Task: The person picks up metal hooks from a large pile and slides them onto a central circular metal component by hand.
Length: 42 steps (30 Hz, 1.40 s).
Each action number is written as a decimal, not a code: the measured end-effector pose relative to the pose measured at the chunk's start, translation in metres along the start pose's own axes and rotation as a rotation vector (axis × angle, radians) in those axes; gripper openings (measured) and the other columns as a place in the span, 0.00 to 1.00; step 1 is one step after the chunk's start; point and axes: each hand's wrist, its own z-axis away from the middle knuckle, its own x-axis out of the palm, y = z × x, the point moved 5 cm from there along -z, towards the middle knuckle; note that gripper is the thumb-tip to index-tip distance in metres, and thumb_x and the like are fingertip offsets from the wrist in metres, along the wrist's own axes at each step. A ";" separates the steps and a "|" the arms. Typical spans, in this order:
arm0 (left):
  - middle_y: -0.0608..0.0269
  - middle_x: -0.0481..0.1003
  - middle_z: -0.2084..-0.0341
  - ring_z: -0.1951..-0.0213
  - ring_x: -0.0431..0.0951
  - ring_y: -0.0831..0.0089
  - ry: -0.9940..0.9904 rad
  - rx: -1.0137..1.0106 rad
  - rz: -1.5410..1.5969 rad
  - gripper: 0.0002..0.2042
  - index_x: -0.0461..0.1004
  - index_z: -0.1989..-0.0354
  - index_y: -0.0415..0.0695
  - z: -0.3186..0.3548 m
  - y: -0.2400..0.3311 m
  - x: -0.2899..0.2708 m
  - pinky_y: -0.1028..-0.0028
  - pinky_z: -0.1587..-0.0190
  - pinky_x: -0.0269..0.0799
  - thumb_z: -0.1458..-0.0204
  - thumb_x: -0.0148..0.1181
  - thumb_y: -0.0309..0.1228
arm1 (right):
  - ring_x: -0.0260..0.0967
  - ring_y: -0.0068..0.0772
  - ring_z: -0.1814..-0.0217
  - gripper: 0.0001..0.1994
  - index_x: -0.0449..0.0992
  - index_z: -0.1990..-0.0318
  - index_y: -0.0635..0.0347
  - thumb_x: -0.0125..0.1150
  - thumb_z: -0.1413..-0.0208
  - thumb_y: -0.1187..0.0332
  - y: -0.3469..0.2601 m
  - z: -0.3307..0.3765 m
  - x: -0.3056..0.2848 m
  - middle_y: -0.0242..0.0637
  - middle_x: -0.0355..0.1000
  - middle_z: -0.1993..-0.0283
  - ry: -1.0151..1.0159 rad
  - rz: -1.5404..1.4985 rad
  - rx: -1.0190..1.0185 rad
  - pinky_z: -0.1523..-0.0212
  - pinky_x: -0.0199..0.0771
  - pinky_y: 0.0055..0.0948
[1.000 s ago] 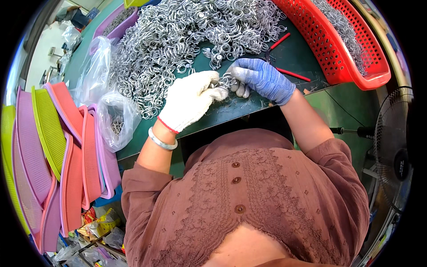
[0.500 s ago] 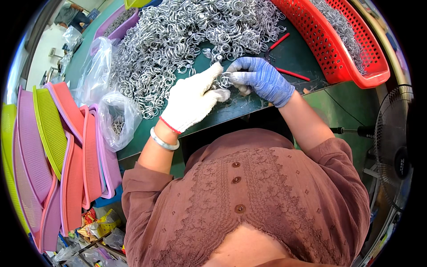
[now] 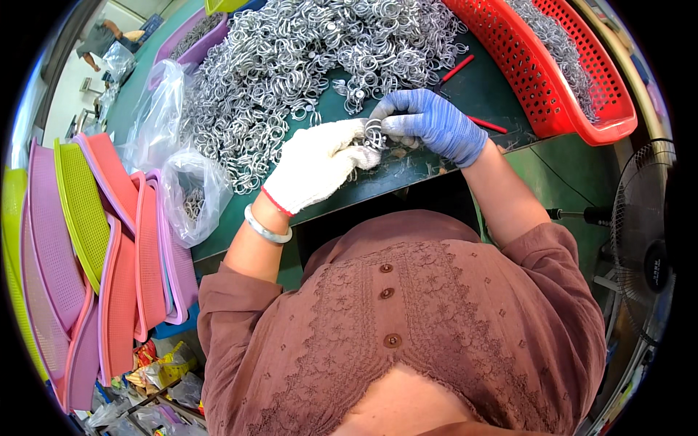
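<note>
Near the front edge of the green table, my left hand (image 3: pixel 320 161) in a white knit glove is closed around a small cluster of grey metal rings (image 3: pixel 374 135). From the other side, my right hand (image 3: pixel 435 126) in a blue glove pinches the same rings between thumb and forefinger. Both hands almost meet there, and the fingertips partly hide the rings. Just beyond them spreads a large heap of similar grey metal rings (image 3: pixel 313 54). Red-handled pliers (image 3: pixel 458 68) lie beside my right hand, partly covered by it.
A red perforated basket (image 3: pixel 538 80) with small grey metal parts stands at the right. Left of the heap are a clear plastic bag (image 3: pixel 190 174) and a purple basket (image 3: pixel 211 40). Nested coloured baskets (image 3: pixel 80 218) lean at the left; a fan (image 3: pixel 647 240) stands at the right. Another person (image 3: pixel 105 40) is far left.
My right hand has shifted slightly right, covering more of the pliers. The rings held between my hands have turned and now show more plainly. The far person has changed posture.
</note>
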 end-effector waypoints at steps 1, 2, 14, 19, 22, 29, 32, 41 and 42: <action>0.57 0.78 0.71 0.70 0.79 0.66 -0.019 -0.039 0.004 0.14 0.75 0.55 0.46 0.000 0.004 0.000 0.73 0.65 0.73 0.51 0.60 0.34 | 0.62 0.15 0.78 0.09 0.76 0.59 0.63 0.58 0.45 0.70 0.003 0.000 0.000 0.29 0.70 0.74 -0.015 -0.098 0.001 0.77 0.65 0.17; 0.58 0.78 0.71 0.69 0.79 0.68 -0.037 -0.078 0.007 0.15 0.75 0.54 0.46 0.000 0.006 0.000 0.73 0.64 0.73 0.51 0.59 0.33 | 0.63 0.15 0.78 0.08 0.76 0.59 0.62 0.59 0.46 0.70 0.005 0.000 -0.001 0.29 0.70 0.74 -0.029 -0.195 0.002 0.77 0.66 0.17; 0.61 0.79 0.70 0.69 0.78 0.72 -0.038 -0.112 -0.045 0.17 0.78 0.58 0.48 0.001 0.025 0.000 0.73 0.63 0.72 0.51 0.62 0.45 | 0.71 0.19 0.67 0.08 0.78 0.60 0.65 0.58 0.47 0.74 -0.003 -0.005 0.003 0.31 0.75 0.67 0.046 -0.049 -0.182 0.63 0.74 0.21; 0.68 0.77 0.72 0.71 0.73 0.83 0.005 -0.074 -0.034 0.11 0.77 0.59 0.41 0.000 0.005 0.004 0.81 0.68 0.69 0.50 0.63 0.30 | 0.71 0.21 0.61 0.09 0.79 0.60 0.65 0.60 0.49 0.73 -0.010 0.000 0.010 0.33 0.76 0.64 0.115 0.002 -0.053 0.56 0.72 0.24; 0.65 0.78 0.71 0.70 0.75 0.82 -0.005 -0.076 0.196 0.11 0.75 0.56 0.37 0.002 -0.003 0.006 0.81 0.66 0.71 0.48 0.58 0.25 | 0.71 0.21 0.61 0.09 0.78 0.60 0.64 0.61 0.49 0.73 -0.003 -0.001 0.011 0.33 0.76 0.63 0.136 -0.100 -0.096 0.56 0.72 0.25; 0.62 0.80 0.70 0.68 0.78 0.78 -0.015 -0.095 0.420 0.10 0.76 0.58 0.38 0.006 -0.004 0.005 0.79 0.63 0.73 0.47 0.54 0.25 | 0.72 0.29 0.59 0.06 0.75 0.62 0.65 0.59 0.48 0.75 -0.019 0.001 0.012 0.38 0.75 0.63 0.112 0.329 -0.393 0.55 0.72 0.27; 0.62 0.79 0.69 0.68 0.78 0.79 -0.077 -0.136 0.671 0.10 0.74 0.57 0.36 0.010 -0.010 0.010 0.80 0.65 0.72 0.46 0.51 0.23 | 0.70 0.27 0.59 0.06 0.75 0.62 0.64 0.58 0.48 0.76 -0.024 0.005 0.016 0.36 0.73 0.64 0.128 0.343 -0.412 0.56 0.71 0.28; 0.62 0.80 0.67 0.67 0.79 0.78 -0.006 -0.085 0.529 0.12 0.73 0.53 0.35 0.011 -0.006 0.011 0.80 0.64 0.73 0.46 0.52 0.23 | 0.71 0.44 0.61 0.06 0.74 0.64 0.64 0.60 0.52 0.77 -0.026 0.013 0.025 0.43 0.71 0.65 0.278 0.655 -0.703 0.57 0.71 0.34; 0.62 0.80 0.67 0.66 0.79 0.78 0.038 -0.042 0.424 0.13 0.72 0.52 0.36 0.010 -0.003 0.009 0.79 0.63 0.74 0.46 0.53 0.23 | 0.70 0.47 0.61 0.06 0.74 0.65 0.64 0.60 0.52 0.77 -0.027 0.017 0.027 0.44 0.71 0.66 0.336 0.750 -0.779 0.58 0.71 0.36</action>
